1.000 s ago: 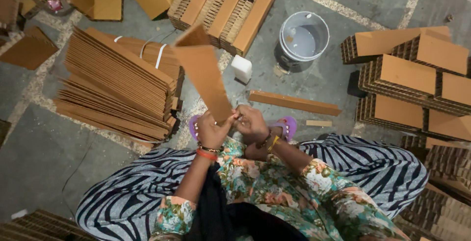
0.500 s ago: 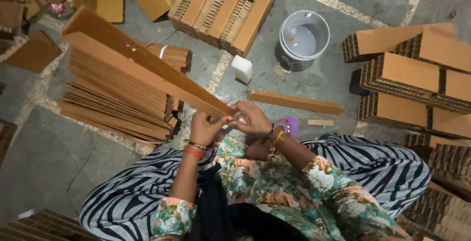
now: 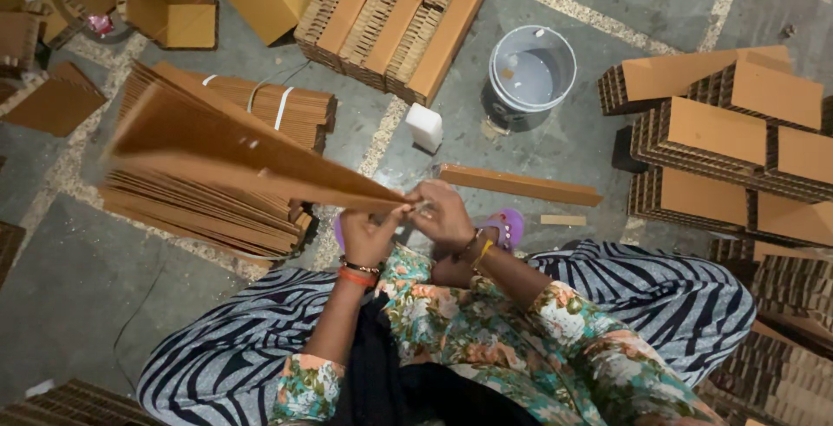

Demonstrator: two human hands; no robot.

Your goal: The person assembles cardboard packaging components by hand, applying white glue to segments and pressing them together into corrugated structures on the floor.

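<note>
I sit on the floor and hold a long brown cardboard sheet [image 3: 226,153] that stretches away to the left, blurred at its far end. My left hand [image 3: 369,233] grips its near end from below. My right hand [image 3: 444,213] pinches the same end from the right, fingers closed on the edge. Under the sheet lies a large stack of flat cardboard sheets [image 3: 204,209]. Just past my right hand, a narrow cardboard strip [image 3: 519,185] rests on the floor.
A grey bucket [image 3: 529,75] stands ahead, a small white block [image 3: 425,125] beside it. Bundles of corrugated cardboard pieces [image 3: 395,18] lie at the top, more stacks [image 3: 737,144] on the right. Folded boxes [image 3: 173,14] sit at the top left. A small wooden piece [image 3: 562,219] lies near my knee.
The cardboard sheet has swung from pointing up and away to lying low toward the left. Both hands have stayed on its near end.
</note>
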